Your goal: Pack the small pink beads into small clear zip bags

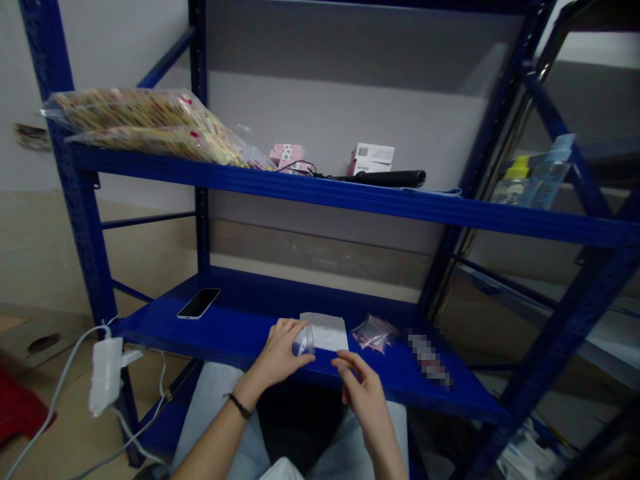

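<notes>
Left hand: the left hand (280, 353) has its fingers curled, pinching a small clear bag (303, 341) between thumb and fingertips; a dark band sits on the wrist.
Right hand: the right hand (363, 390) is just beside the left, nearer the body, thumb and forefinger drawn together at the tips – whether anything is pinched there, I cannot tell.
Small clear bag: held upright in the left fingers, over the front of the blue lower shelf (240, 330), touching or just in front of a white envelope (327, 331).
White envelope: lies flat on the shelf directly beyond both hands.
Right of the hands: a heap of little clear bags with red strips (375, 332), then a blurred patch.
Left of the hands: a phone (199, 303) face up on the shelf, well apart; lower down, a white power adapter (106, 373) hangs by its cables.
Above and beyond – upper shelf: large packets in clear wrap (150, 127), pink boxes (287, 157), a white box (373, 158), a black cylinder (385, 178).
</notes>
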`<action>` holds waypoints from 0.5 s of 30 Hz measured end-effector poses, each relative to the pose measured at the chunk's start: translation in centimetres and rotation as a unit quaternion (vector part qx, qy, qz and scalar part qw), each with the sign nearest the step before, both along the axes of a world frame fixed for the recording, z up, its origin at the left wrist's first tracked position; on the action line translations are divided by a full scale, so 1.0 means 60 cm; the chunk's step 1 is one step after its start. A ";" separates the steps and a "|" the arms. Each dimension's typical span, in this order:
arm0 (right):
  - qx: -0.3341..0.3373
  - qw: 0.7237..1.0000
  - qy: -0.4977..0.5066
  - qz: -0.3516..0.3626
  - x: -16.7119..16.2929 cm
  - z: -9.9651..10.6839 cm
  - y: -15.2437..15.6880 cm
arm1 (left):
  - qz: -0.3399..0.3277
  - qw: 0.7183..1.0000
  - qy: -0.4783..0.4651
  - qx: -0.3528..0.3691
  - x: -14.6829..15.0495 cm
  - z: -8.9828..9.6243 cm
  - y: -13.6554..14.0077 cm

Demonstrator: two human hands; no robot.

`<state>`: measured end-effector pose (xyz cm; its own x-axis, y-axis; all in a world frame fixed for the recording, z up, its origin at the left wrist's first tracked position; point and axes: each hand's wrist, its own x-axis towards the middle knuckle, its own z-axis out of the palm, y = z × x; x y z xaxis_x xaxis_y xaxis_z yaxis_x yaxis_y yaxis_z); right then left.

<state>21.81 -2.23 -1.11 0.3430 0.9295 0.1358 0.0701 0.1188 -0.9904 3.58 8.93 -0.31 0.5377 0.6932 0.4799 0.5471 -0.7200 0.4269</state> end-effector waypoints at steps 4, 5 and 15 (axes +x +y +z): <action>-0.003 0.997 -0.001 -0.082 0.082 -0.004 -0.034 | 0.020 0.988 0.153 -0.032 0.036 0.015 0.127; -0.007 0.996 -0.005 -0.093 0.102 -0.011 -0.040 | 0.023 0.985 0.165 -0.040 0.041 0.017 0.157; -0.153 0.879 -0.400 -0.209 0.263 -0.008 0.118 | 0.072 0.968 0.222 -0.089 0.014 -0.026 0.286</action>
